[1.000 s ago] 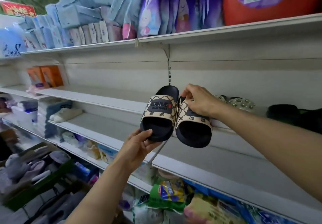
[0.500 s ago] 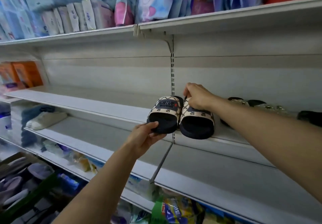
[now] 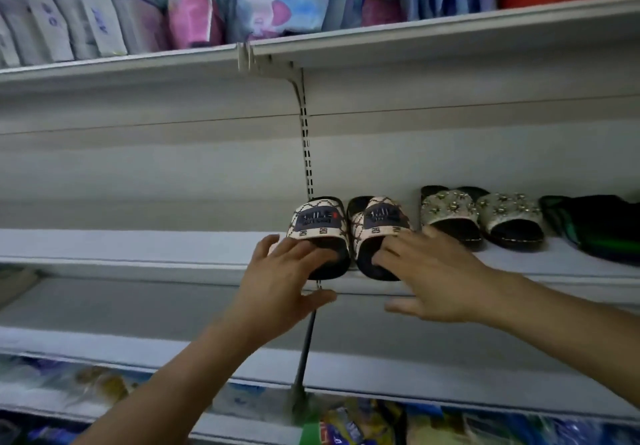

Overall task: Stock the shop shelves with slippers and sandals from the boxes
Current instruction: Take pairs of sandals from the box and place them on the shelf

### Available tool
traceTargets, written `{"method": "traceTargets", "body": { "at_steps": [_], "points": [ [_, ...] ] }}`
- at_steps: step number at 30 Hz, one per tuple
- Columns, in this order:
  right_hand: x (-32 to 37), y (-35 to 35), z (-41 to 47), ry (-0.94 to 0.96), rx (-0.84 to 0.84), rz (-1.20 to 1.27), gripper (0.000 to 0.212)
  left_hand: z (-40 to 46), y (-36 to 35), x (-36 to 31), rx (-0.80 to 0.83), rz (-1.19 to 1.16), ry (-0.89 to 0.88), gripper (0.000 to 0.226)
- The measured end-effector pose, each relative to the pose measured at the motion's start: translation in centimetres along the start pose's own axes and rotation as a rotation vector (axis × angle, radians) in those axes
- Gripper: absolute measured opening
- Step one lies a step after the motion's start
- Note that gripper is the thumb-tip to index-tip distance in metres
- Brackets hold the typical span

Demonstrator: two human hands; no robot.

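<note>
Both patterned slides sit on the middle shelf (image 3: 138, 247), heels at its front edge, just left of a beaded pair (image 3: 481, 216). To finish well, nudge each heel evenly until the toes line up with that pair. The left hand (image 3: 287, 282) lays straight fingers on the left slide (image 3: 317, 224), grip apart. The right hand (image 3: 433, 278) likewise presses the right slide (image 3: 375, 226), fingers spread.

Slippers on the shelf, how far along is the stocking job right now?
Done: a beaded pair and a dark green pair sit on the shelf. In hand: the patterned slippers rest on the shelf edge, the left hand and right hand touching their heels with straight fingers. Left: the shelf's long left stretch is bare; no boxes are in view.
</note>
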State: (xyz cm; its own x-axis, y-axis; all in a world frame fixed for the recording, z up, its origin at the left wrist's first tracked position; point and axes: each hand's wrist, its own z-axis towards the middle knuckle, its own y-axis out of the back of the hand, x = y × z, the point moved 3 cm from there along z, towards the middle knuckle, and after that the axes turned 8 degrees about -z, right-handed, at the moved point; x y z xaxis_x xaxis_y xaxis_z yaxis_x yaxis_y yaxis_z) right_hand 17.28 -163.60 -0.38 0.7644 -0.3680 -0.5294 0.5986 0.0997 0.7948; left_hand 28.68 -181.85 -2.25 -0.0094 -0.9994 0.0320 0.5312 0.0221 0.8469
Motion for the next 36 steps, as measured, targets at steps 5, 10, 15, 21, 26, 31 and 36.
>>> {"method": "traceTargets", "body": {
  "at_steps": [5, 10, 15, 21, 26, 31, 36],
  "points": [
    [0.8, -0.7, 0.8, -0.071, -0.086, -0.149, 0.033, 1.3, -0.7, 0.9, -0.090, 0.124, -0.169, 0.035],
    [0.6, -1.2, 4.1, -0.155, 0.008, -0.195, 0.024, 4.1, -1.0, 3.0, -0.006, 0.094, -0.057, 0.040],
    [0.5, -2.9, 5.8, -0.227, 0.116, -0.136, 0.027, 5.6, -2.3, 4.9, 0.123, 0.044, 0.037, 0.044],
    [0.2, -2.5, 3.5, -0.333, 0.075, 0.023, 0.038, 5.2, -1.4, 3.9, 0.084, -0.020, 0.023, 0.039],
    [-2.4, -0.3, -2.1, -0.491, 0.007, 0.057, 0.037, 4.5, 0.6, -1.4, -0.112, -0.187, 0.036, 0.029],
    [-5.6, 1.8, -10.9, -0.636, -0.025, 0.021, 0.030, 4.5, 0.4, -8.3, -0.177, -0.358, -0.018, 0.031],
    [-8.5, 2.8, -23.7, -0.785, 0.074, -0.010, 0.036, 5.9, -3.0, -19.4, -0.025, -0.508, -0.115, 0.046]
  ]
}}
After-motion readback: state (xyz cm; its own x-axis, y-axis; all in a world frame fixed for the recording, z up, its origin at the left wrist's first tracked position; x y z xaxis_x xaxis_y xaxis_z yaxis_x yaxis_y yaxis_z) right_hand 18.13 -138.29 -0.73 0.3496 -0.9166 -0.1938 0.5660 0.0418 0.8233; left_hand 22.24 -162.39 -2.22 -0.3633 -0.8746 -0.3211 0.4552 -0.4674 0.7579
